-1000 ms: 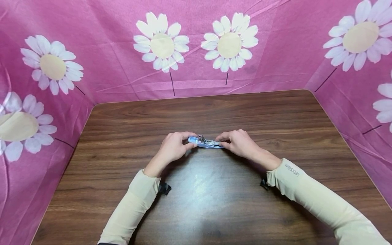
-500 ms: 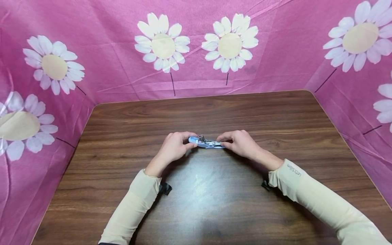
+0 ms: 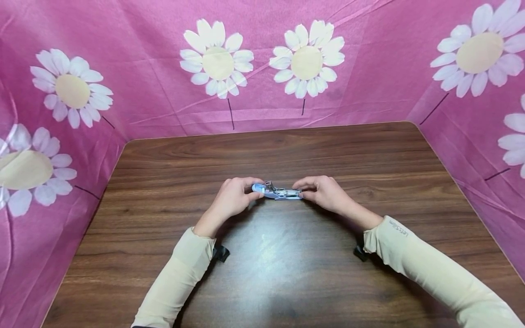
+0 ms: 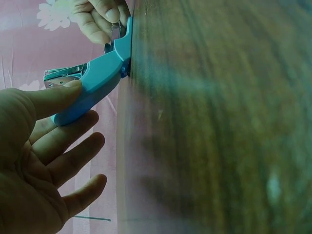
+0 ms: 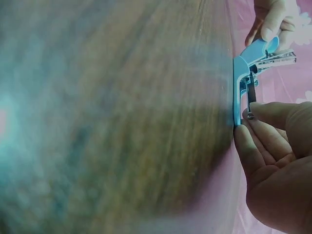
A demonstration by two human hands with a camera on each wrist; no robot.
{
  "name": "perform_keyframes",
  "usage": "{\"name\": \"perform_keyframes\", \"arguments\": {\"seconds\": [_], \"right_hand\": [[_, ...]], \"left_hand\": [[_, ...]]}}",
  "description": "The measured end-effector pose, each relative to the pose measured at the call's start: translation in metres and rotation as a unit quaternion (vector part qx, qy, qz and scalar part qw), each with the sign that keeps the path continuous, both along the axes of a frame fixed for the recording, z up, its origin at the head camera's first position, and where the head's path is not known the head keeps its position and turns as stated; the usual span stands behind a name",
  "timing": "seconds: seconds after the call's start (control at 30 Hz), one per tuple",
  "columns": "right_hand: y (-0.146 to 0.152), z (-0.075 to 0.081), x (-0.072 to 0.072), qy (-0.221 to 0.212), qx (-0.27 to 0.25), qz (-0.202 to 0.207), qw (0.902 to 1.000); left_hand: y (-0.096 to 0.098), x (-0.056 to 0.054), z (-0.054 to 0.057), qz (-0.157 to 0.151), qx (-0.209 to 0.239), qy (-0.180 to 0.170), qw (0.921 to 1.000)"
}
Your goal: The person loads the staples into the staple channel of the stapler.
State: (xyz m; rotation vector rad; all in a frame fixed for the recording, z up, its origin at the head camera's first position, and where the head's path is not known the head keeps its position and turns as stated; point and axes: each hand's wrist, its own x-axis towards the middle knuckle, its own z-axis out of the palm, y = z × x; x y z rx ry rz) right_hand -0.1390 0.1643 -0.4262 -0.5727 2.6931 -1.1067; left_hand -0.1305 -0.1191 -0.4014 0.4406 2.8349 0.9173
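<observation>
A light blue stapler (image 3: 282,196) lies opened out at the middle of the table, its metal parts facing up. My left hand (image 3: 231,197) pinches the raised top cover between thumb and fingers; in the left wrist view the other fingers are spread below the cover (image 4: 100,73). At the opposite end, my right hand (image 3: 325,193) holds the base end. The right wrist view shows my right thumb on the tip of the metal staple channel (image 5: 252,92), with fingers by the end of the blue base (image 5: 238,97). Whether staples lie in the channel cannot be made out.
The brown wood-grain table (image 3: 262,273) has its far edge against a pink cloth (image 3: 262,109) printed with white daisies. This cloth also hangs along the left and right sides. Black straps (image 3: 221,253) show at the wrists.
My right hand has shifted slightly to the right along the stapler, uncovering more of its channel end. The left hand and the stapler have stayed in place.
</observation>
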Motion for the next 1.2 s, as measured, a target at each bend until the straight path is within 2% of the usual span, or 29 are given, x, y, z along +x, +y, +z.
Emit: {"name": "perform_keyframes", "arguments": {"seconds": [0.53,0.93,1.2], "right_hand": [[0.0081,0.0001,0.0037,-0.012,-0.012,-0.020,0.9997],[0.0066,-0.0040,0.0036,0.012,-0.009,-0.023,0.9996],[0.0056,-0.0043,0.0033,0.012,-0.011,-0.031,0.9994]], "left_hand": [[0.0009,0.0009,-0.0015,-0.001,0.012,-0.003,0.9999],[0.0011,0.0004,-0.0005,-0.007,0.005,0.000,1.0000],[0.0024,0.0012,0.0018,-0.016,-0.002,0.002,0.9999]]}}
